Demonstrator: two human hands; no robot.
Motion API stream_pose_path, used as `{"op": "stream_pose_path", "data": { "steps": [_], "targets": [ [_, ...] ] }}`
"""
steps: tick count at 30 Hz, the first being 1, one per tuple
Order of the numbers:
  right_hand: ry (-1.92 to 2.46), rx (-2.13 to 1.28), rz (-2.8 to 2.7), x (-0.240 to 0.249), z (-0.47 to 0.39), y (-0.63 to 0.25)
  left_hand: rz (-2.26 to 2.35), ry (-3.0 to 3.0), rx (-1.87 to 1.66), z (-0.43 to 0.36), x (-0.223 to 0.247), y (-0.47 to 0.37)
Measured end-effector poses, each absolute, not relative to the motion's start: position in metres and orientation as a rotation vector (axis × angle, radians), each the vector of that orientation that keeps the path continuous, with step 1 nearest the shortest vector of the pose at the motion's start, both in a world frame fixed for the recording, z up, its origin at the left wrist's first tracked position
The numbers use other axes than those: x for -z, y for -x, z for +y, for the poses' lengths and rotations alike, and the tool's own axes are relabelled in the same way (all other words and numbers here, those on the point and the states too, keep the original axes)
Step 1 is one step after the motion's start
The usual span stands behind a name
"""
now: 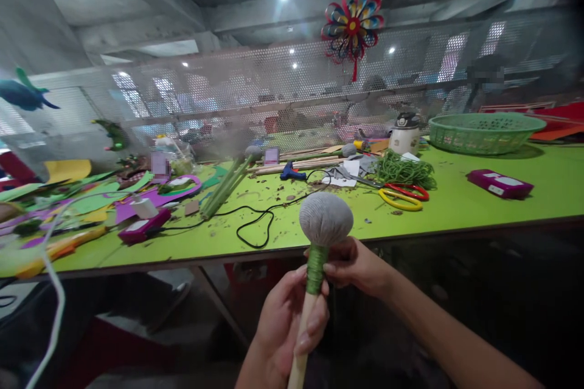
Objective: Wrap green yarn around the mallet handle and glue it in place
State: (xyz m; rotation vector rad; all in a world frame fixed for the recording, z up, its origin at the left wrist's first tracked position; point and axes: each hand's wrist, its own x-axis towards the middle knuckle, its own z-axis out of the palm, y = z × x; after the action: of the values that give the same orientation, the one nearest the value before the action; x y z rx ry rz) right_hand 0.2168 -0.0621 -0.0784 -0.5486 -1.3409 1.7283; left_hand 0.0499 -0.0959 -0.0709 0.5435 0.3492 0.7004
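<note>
We noted, from the left, a white cable point(61, 298) hanging past the near edge of the green table point(447, 197), with coloured paper point(100, 194) strewn behind it. A purple box point(145, 225) lay close to the edge, then a bundle of green sticks point(228, 188) and, near it, a looped black cord point(272, 220). The blue glue gun point(293, 172) lay farther back. Our left hand point(289, 313) had its fingers wrapped firmly round the wooden stick point(298, 371), which we held tilted in front of the table, its grey cloth head point(326, 217) uppermost and green string point(315, 270) wound below it. Our right hand point(358, 264) had its fingers bent at the wound part; we could not tell whether they pinched a strand. Farther right we recorded scissors point(401, 208), a heap of green cord point(404, 170), a flask point(404, 138), a green basket point(483, 137) and a second purple box point(500, 184).
</note>
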Motion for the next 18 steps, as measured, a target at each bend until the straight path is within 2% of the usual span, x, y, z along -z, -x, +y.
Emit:
{"op": "stream_pose_path", "data": {
  "steps": [10,18],
  "targets": [
    [0.536,-1.711,-1.288,0.083,-0.064,-0.217,0.450,-0.666,-0.779,-0.097,0.067,-0.053],
    [0.607,-1.617,-1.205,0.090,-0.068,-0.206,1.205,-1.251,-1.068,-0.126,0.074,-0.043]
  ]
}}
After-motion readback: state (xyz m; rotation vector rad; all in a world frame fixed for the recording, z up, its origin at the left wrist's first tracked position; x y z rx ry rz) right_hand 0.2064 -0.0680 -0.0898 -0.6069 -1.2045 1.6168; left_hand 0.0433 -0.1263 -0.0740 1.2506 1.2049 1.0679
